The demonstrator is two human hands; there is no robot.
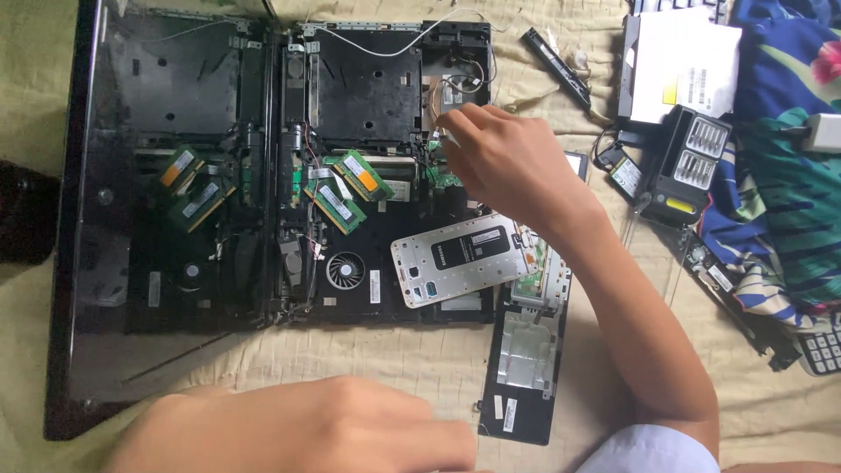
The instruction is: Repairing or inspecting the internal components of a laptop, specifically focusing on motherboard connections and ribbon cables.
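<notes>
Under the right hand (504, 158) fingertips lies the opened laptop base (368, 96).

**Parts count on the teardown bench**

Quick tally: two bare hands, left (298, 429) and right (508, 162). One opened black laptop chassis (368, 88), two green memory sticks (350, 188) lying on it, one round black cooling fan (345, 270), one white phone back frame (460, 258), one silver-topped optical drive (679, 66), one black screwdriver bit case (692, 162).
</notes>
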